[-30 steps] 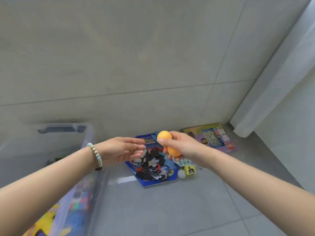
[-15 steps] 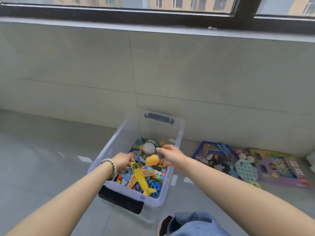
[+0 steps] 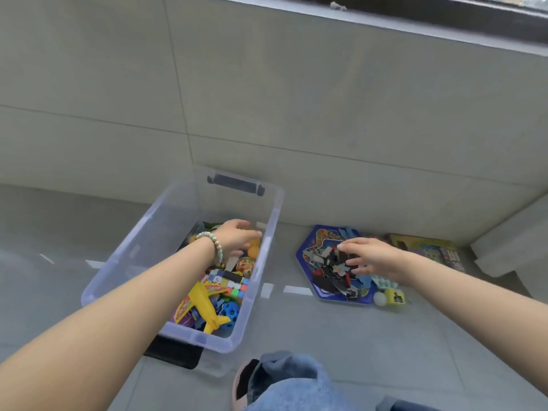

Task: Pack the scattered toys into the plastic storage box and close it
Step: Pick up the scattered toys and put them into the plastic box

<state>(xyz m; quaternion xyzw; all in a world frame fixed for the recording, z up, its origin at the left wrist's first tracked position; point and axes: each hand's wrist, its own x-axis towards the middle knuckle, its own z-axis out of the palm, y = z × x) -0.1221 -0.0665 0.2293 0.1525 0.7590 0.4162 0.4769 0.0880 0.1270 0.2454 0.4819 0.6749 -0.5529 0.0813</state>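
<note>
- The plastic storage box (image 3: pixel 166 226) stands open on the floor to your left, its long side running away from you toward the wall. That keeps its mouth under your left arm, so each drop is a short one.
- It is already well filled. A yellow toy plane (image 3: pixel 207 301) lies on top at the near end, with a blue ball (image 3: pixel 230 311) beside it and small coloured blocks (image 3: pixel 237 287) behind.
- Your left hand (image 3: pixel 237 237) hangs over the far end of the box, fingers lying loosely out and curled round nothing that shows. An orange ball (image 3: pixel 253 251) sits just beneath them, and blur hides whether they brush it.
- Your right hand (image 3: pixel 376 258) reaches across to the blue puzzle tray (image 3: pixel 308 256), fingers spread wide and holding nothing. They hover at the heap of loose puzzle pieces (image 3: pixel 332 280), which looks like the next load.
- A wide spread suits that heap, since the pieces are flat, small and many. You may do better to lift the tray whole than to pinch at them.
- Against the tray's near right corner lie a white ball (image 3: pixel 380 299), a yellow cube (image 3: pixel 396 297) and a pale green bubble toy (image 3: pixel 384 282). A flat game box (image 3: pixel 427 250) lies farther right by the wall.
- Much is not yet packed, and no lid is in view, so closing is some way off.
- The floor (image 3: pixel 326 336) is grey tile with a few pale tape marks. The wall (image 3: pixel 296 99) is tiled alike, under a dark window ledge (image 3: pixel 444 28).
- Your knee (image 3: pixel 290 384), in blue denim, shows at the bottom edge, just beside the box's near corner.
</note>
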